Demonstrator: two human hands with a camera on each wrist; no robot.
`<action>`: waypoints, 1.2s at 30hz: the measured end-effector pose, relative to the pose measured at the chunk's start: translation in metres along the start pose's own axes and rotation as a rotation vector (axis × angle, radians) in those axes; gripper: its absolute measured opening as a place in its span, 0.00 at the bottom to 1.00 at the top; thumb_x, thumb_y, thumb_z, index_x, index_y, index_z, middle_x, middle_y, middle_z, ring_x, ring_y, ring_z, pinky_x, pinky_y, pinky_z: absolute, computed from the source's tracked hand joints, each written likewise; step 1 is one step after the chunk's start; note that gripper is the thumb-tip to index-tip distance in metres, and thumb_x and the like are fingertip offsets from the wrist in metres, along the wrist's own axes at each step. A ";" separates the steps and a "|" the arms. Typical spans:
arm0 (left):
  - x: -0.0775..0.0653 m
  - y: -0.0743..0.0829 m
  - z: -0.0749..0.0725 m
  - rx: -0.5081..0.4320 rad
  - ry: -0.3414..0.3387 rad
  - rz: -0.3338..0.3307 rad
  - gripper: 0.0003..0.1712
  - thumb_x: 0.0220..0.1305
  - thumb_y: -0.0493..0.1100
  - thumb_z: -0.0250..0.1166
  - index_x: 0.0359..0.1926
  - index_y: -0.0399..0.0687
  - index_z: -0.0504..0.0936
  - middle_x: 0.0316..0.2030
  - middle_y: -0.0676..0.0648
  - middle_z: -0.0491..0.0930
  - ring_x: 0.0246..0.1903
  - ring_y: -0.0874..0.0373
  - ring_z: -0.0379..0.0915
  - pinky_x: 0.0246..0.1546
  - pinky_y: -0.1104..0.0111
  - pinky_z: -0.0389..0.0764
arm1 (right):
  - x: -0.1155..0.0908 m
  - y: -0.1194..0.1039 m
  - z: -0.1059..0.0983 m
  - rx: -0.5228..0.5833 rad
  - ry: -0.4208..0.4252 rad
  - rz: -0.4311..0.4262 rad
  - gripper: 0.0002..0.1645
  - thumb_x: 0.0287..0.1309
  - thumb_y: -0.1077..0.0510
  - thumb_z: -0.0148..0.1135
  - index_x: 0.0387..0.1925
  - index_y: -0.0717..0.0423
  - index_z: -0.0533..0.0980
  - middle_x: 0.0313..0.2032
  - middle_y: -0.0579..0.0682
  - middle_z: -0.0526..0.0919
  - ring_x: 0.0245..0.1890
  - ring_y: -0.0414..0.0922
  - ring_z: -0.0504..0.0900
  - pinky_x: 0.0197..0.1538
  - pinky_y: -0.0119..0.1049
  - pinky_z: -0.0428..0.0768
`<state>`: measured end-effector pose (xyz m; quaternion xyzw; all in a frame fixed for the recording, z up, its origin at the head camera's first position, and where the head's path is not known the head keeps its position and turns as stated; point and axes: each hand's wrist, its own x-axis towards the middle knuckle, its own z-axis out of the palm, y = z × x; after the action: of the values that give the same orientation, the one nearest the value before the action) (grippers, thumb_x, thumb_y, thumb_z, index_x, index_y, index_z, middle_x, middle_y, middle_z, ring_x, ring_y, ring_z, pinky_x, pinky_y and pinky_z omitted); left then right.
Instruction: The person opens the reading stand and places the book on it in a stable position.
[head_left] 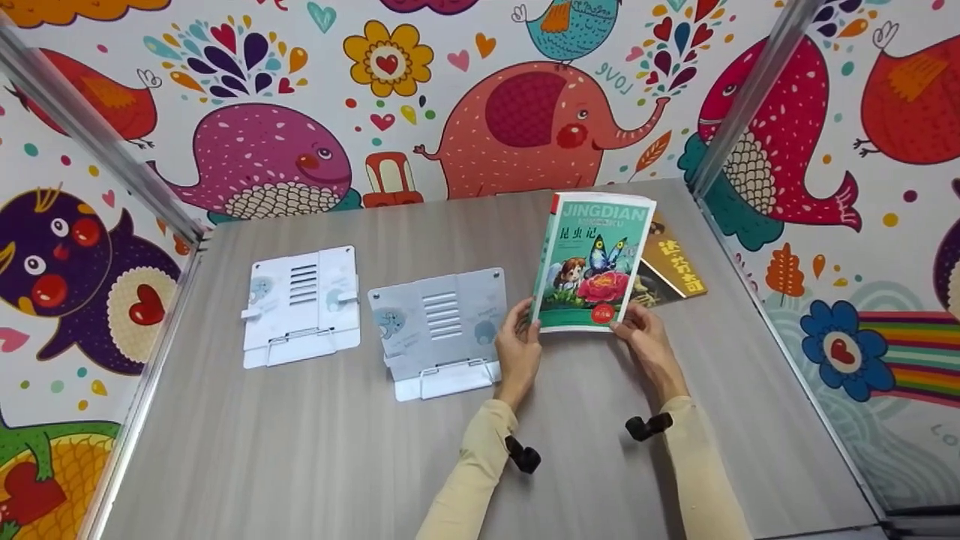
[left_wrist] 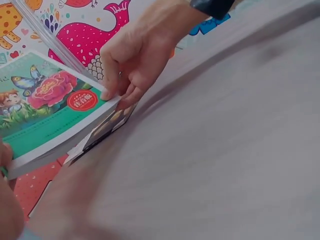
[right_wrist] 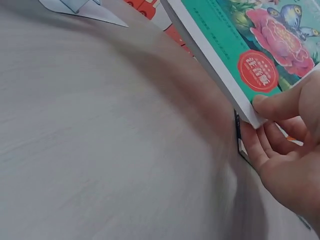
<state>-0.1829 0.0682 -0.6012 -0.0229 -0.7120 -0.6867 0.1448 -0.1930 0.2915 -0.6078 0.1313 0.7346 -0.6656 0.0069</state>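
Both hands hold a green paperback book (head_left: pixel 589 262) tilted up above the table, its cover with a butterfly and a pink flower facing the head camera. My left hand (head_left: pixel 519 352) grips the lower left corner. At the lower right corner my right hand (head_left: pixel 651 345) pinches the book, thumb on the cover and fingers beneath, as the right wrist view shows. Left of the left hand stands a white metal book stand (head_left: pixel 450 319) with slots and a wire-framed ledge. Farther left is a second white book stand (head_left: pixel 300 304). Little of the left hand (left_wrist: pixel 9 210) shows in the left wrist view.
Behind the held book lies another book (head_left: pixel 679 262) with a brown and black cover, partly hidden. The wood-grain table (head_left: pixel 315 450) is bounded by cartoon-printed walls (head_left: pixel 420 135) at the back and sides, with metal posts (head_left: pixel 750 97) at the corners.
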 end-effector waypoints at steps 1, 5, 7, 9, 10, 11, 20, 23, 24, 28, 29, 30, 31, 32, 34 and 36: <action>0.001 0.000 -0.003 0.011 0.002 0.012 0.20 0.67 0.28 0.63 0.59 0.37 0.79 0.53 0.39 0.84 0.54 0.49 0.82 0.58 0.61 0.82 | 0.000 -0.001 0.000 -0.012 -0.016 -0.005 0.24 0.61 0.71 0.62 0.58 0.71 0.71 0.43 0.46 0.81 0.43 0.36 0.79 0.48 0.24 0.78; 0.003 0.003 -0.016 0.032 0.009 0.082 0.18 0.67 0.31 0.65 0.57 0.36 0.80 0.51 0.38 0.85 0.51 0.48 0.83 0.54 0.63 0.84 | 0.000 -0.005 0.004 -0.045 -0.059 -0.017 0.26 0.61 0.69 0.64 0.60 0.69 0.71 0.46 0.48 0.82 0.45 0.36 0.80 0.49 0.24 0.79; 0.004 0.003 -0.024 0.043 0.020 0.118 0.18 0.67 0.32 0.66 0.57 0.36 0.80 0.51 0.38 0.84 0.50 0.48 0.83 0.52 0.65 0.85 | -0.001 -0.008 0.007 -0.031 -0.074 -0.049 0.25 0.61 0.71 0.64 0.60 0.70 0.72 0.46 0.49 0.83 0.45 0.36 0.81 0.50 0.24 0.80; 0.005 0.002 -0.032 0.052 0.045 0.151 0.18 0.65 0.32 0.67 0.56 0.36 0.81 0.50 0.38 0.83 0.49 0.48 0.83 0.51 0.65 0.85 | -0.002 -0.011 0.013 -0.037 -0.087 -0.095 0.23 0.59 0.73 0.64 0.57 0.71 0.73 0.44 0.49 0.84 0.43 0.36 0.82 0.48 0.25 0.80; 0.006 0.001 -0.037 0.061 0.064 0.166 0.18 0.64 0.32 0.68 0.55 0.36 0.82 0.49 0.38 0.83 0.48 0.48 0.82 0.50 0.65 0.86 | -0.002 -0.013 0.015 -0.043 -0.093 -0.116 0.22 0.58 0.74 0.64 0.55 0.72 0.74 0.43 0.50 0.84 0.42 0.37 0.83 0.48 0.26 0.81; 0.007 0.000 -0.042 0.071 0.083 0.176 0.18 0.63 0.32 0.69 0.54 0.36 0.83 0.48 0.38 0.82 0.48 0.47 0.82 0.49 0.65 0.86 | -0.003 -0.015 0.019 -0.049 -0.101 -0.136 0.21 0.57 0.74 0.64 0.53 0.72 0.74 0.42 0.50 0.85 0.42 0.38 0.83 0.47 0.26 0.81; 0.013 0.005 -0.082 0.140 0.154 0.155 0.19 0.55 0.29 0.74 0.50 0.35 0.85 0.41 0.38 0.84 0.42 0.46 0.83 0.45 0.60 0.87 | -0.009 -0.031 0.046 -0.160 -0.172 -0.197 0.20 0.56 0.72 0.67 0.52 0.70 0.77 0.45 0.60 0.85 0.42 0.42 0.82 0.46 0.27 0.80; 0.015 0.008 -0.093 0.145 0.171 0.156 0.19 0.54 0.28 0.74 0.49 0.33 0.85 0.41 0.36 0.83 0.41 0.43 0.83 0.45 0.55 0.87 | -0.011 -0.039 0.055 -0.176 -0.189 -0.218 0.19 0.56 0.72 0.67 0.51 0.69 0.78 0.46 0.62 0.85 0.41 0.42 0.82 0.46 0.26 0.80; 0.015 0.009 -0.096 0.142 0.176 0.156 0.19 0.54 0.27 0.74 0.49 0.33 0.85 0.41 0.35 0.83 0.41 0.42 0.83 0.45 0.54 0.87 | -0.011 -0.042 0.059 -0.179 -0.195 -0.229 0.18 0.56 0.73 0.66 0.50 0.70 0.78 0.45 0.63 0.85 0.41 0.42 0.82 0.46 0.26 0.80; 0.015 0.012 -0.112 0.139 0.203 0.152 0.19 0.54 0.27 0.74 0.48 0.33 0.85 0.40 0.36 0.82 0.41 0.42 0.83 0.45 0.53 0.86 | -0.017 -0.056 0.076 -0.180 -0.226 -0.271 0.17 0.54 0.76 0.64 0.48 0.74 0.76 0.43 0.68 0.83 0.40 0.46 0.82 0.44 0.27 0.80; 0.015 0.013 -0.116 0.141 0.211 0.146 0.19 0.54 0.27 0.74 0.48 0.34 0.85 0.40 0.36 0.82 0.41 0.42 0.83 0.45 0.54 0.86 | -0.018 -0.057 0.081 -0.180 -0.231 -0.274 0.17 0.54 0.76 0.64 0.48 0.75 0.76 0.42 0.68 0.83 0.40 0.47 0.81 0.44 0.27 0.80; 0.014 0.013 -0.120 0.143 0.218 0.141 0.18 0.54 0.27 0.74 0.47 0.35 0.85 0.40 0.37 0.82 0.41 0.43 0.83 0.45 0.55 0.87 | -0.019 -0.058 0.085 -0.180 -0.232 -0.277 0.17 0.54 0.76 0.64 0.47 0.75 0.75 0.42 0.68 0.83 0.40 0.47 0.81 0.44 0.27 0.79; 0.014 0.014 -0.124 0.147 0.225 0.135 0.18 0.53 0.27 0.74 0.47 0.35 0.85 0.40 0.37 0.82 0.41 0.44 0.83 0.46 0.56 0.87 | -0.020 -0.058 0.090 -0.186 -0.235 -0.280 0.17 0.54 0.76 0.64 0.48 0.74 0.75 0.42 0.68 0.83 0.40 0.47 0.80 0.44 0.27 0.79; 0.014 0.014 -0.128 0.149 0.234 0.129 0.18 0.53 0.27 0.74 0.47 0.36 0.85 0.40 0.38 0.82 0.41 0.45 0.82 0.46 0.57 0.87 | -0.019 -0.058 0.095 -0.188 -0.237 -0.283 0.17 0.54 0.76 0.64 0.47 0.74 0.75 0.42 0.68 0.83 0.40 0.47 0.80 0.44 0.27 0.78; 0.014 0.015 -0.137 0.159 0.251 0.117 0.17 0.53 0.27 0.74 0.46 0.36 0.85 0.40 0.38 0.82 0.41 0.46 0.82 0.45 0.59 0.87 | -0.018 -0.056 0.104 -0.189 -0.243 -0.295 0.17 0.54 0.76 0.64 0.47 0.72 0.75 0.41 0.67 0.83 0.40 0.46 0.79 0.43 0.27 0.78; 0.016 0.015 -0.145 0.161 0.263 0.110 0.17 0.54 0.27 0.74 0.46 0.36 0.85 0.40 0.38 0.82 0.41 0.46 0.82 0.45 0.60 0.87 | -0.017 -0.056 0.113 -0.192 -0.242 -0.316 0.17 0.54 0.75 0.65 0.46 0.70 0.76 0.41 0.65 0.83 0.39 0.46 0.79 0.43 0.26 0.78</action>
<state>-0.1690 -0.0763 -0.5805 0.0402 -0.7375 -0.6154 0.2753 -0.2065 0.1735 -0.5628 -0.0678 0.8000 -0.5962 0.0032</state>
